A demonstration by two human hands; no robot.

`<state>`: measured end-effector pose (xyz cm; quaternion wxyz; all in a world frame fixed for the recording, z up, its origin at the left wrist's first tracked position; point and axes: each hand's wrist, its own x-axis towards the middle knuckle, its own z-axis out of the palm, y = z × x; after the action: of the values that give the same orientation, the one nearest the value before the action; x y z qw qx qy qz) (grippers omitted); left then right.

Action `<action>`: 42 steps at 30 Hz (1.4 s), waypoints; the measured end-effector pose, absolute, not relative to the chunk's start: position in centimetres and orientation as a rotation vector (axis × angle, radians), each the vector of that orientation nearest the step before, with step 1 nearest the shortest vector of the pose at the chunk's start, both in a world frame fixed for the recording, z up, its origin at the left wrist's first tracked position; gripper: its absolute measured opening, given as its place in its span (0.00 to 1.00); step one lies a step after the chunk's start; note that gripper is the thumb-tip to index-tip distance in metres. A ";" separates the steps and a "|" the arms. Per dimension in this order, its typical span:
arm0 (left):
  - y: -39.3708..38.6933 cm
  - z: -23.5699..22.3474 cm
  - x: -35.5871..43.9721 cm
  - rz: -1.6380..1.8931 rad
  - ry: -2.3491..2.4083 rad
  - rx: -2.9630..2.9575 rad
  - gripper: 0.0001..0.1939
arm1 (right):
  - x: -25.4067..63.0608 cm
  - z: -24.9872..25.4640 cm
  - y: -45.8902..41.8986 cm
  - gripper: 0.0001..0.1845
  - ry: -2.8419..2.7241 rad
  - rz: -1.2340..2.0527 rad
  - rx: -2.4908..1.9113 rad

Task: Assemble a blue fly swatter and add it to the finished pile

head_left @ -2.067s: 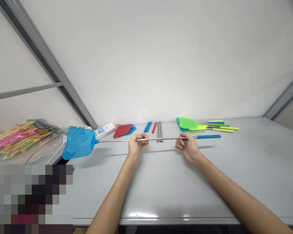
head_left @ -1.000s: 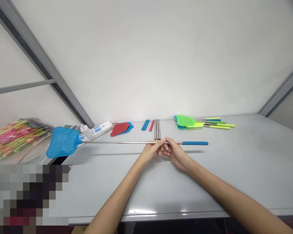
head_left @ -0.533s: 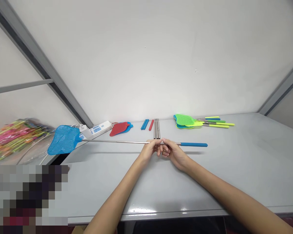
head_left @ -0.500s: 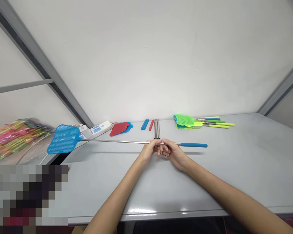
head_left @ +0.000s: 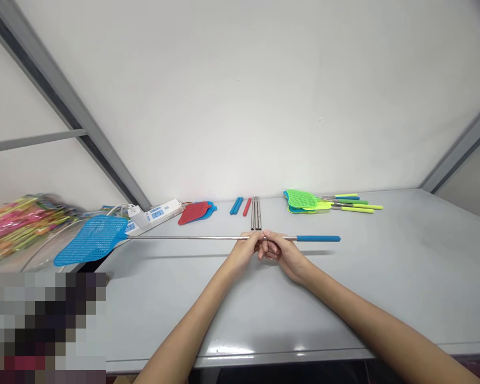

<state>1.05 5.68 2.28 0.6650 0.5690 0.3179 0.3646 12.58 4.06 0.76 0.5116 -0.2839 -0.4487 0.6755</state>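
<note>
1. Both hands close around the steel shaft [head_left: 212, 238] of a blue fly swatter, the left hand [head_left: 245, 252] and right hand [head_left: 285, 255] side by side with their fingers meeting. Neither looks open, though the fingers hide exactly how the shaft sits inside them.
2. A grey table [head_left: 404, 282] spreads below and ahead of the grip. A shadow under the shaft suggests the swatter is held clear of the surface, so a slip could drop it there.
3. Far out to the left of the grip, the blue mesh head [head_left: 90, 241] is the worst risk. With both hands bunched at one point, little resists a twist, and that long reach could swing or dip the head.
4. Just behind the head, a white power strip [head_left: 156, 216] with a plug in it could snag the mesh if the head swings back.
5. Left of the head, a bagged pile of bright swatters [head_left: 20, 226] could catch it on a wide swing.
6. To the right of the grip, the blue handle [head_left: 318, 238] sticks out. Any hard turn could sweep it toward the green swatter heads [head_left: 302, 200] further back.
7. Directly behind the grip, loose steel rods [head_left: 256, 213] lie close enough to be knocked askew.
</note>
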 end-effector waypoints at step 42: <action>5.5 2.7 0.7 0.762 0.727 1.304 0.27 | 12.8 0.3 4.2 0.20 -1.021 1.666 -0.615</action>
<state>0.66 5.47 2.71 0.6688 0.5783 0.3224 0.3381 12.76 4.19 0.35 0.5197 -0.2566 -0.4258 0.6948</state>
